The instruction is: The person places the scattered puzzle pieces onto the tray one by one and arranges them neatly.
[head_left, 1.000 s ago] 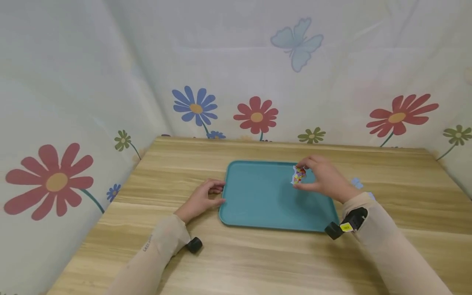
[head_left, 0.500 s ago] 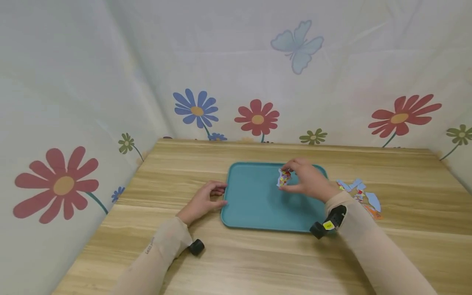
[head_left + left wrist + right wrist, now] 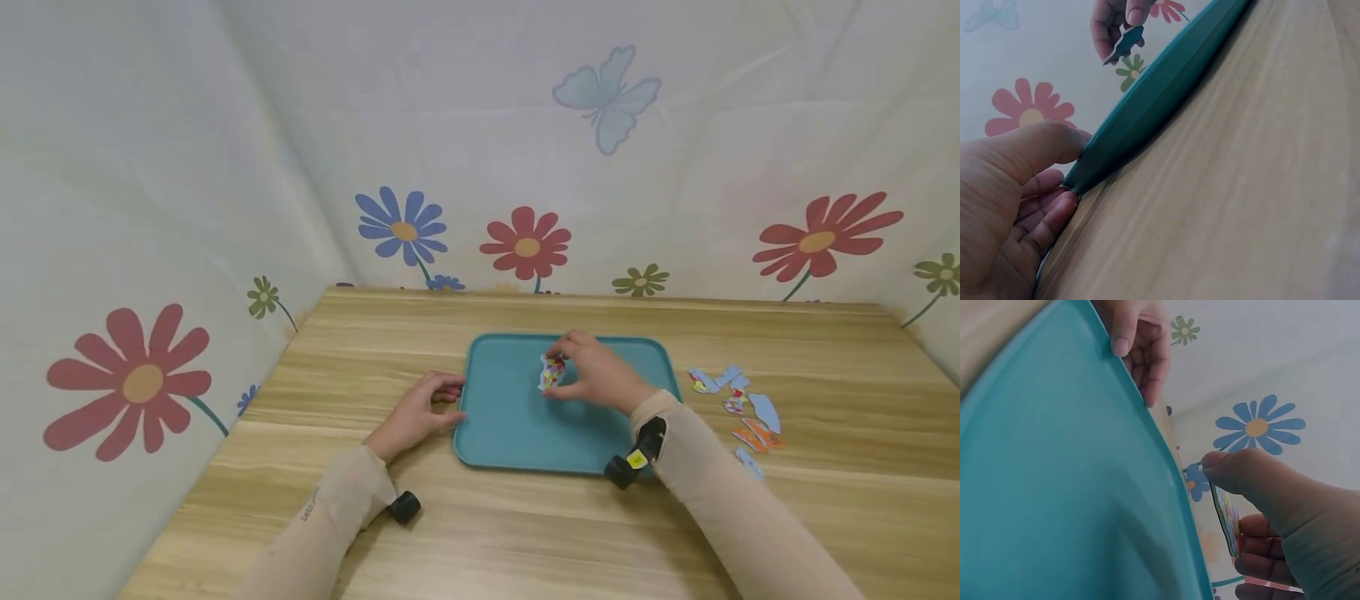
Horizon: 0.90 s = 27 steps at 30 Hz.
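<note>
My right hand (image 3: 603, 377) pinches a small, irregularly cut puzzle piece (image 3: 551, 372) by its edges, thumb on one side and fingers on the other. The piece has a pale blue border and a red, yellow and purple print. It is held above a teal tray (image 3: 510, 442). In the right wrist view the puzzle piece (image 3: 1225, 515) shows nearly edge-on between thumb and fingers. At the tray's left side, my left hand (image 3: 416, 412) holds the rim. The left wrist view shows that thumb and the fingers (image 3: 1054, 219) at the tray's edge (image 3: 1147, 94).
Right of the tray, several loose puzzle pieces lie on the wooden table (image 3: 390, 542), among them a pale blue piece (image 3: 765, 413) and orange pieces (image 3: 753, 435). A white curtain (image 3: 450, 100) printed with flowers and a butterfly hangs behind and to the left.
My right hand has moved left over the tray with the puzzle piece in its fingers, uncovering the loose pieces on the right. My left hand stays at the tray's left rim.
</note>
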{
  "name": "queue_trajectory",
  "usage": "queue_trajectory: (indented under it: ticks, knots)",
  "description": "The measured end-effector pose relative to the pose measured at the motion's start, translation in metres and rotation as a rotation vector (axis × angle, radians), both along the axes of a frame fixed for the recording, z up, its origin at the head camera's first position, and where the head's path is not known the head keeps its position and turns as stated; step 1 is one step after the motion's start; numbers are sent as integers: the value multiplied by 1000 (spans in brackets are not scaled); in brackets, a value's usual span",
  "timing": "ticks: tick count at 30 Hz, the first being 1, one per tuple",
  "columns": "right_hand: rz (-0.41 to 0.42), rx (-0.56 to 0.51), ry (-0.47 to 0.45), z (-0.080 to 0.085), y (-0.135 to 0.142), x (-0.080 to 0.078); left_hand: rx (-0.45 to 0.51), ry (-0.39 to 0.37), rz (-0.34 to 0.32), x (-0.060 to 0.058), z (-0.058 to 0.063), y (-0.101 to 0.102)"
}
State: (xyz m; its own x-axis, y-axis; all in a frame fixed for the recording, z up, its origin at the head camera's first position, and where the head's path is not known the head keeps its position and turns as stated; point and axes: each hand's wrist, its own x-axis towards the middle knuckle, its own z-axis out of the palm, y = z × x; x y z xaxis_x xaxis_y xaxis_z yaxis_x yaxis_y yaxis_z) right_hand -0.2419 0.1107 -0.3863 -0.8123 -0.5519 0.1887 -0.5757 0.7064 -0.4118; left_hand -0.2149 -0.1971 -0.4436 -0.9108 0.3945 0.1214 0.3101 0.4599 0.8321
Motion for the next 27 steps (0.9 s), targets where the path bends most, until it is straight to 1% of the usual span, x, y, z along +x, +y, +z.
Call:
queue_trajectory:
  ticks: [7,14,16,21,22,24,27]
  knots:
    - [12,25,2,-12,-13,-5,11,9,4,1,-3,0]
    - [16,55,-8,-22,-21,-10,-5,0,13,1,-3,1]
    - [16,62,-12,-23,-23,-12,-4,-3,10,4,2,3]
    - [17,84,-19,-27,-25,-14,-6,-6,-5,18,24,9]
    - [18,90,-21,-28,-26,-14,-3,-5,-5,17,23,8]
    - [22,101,-20,-29,-26,-15,-3,-3,-1,13,16,6]
    - [26,111,-21,-31,-27,-16,-8,-7,8,4,1,1]
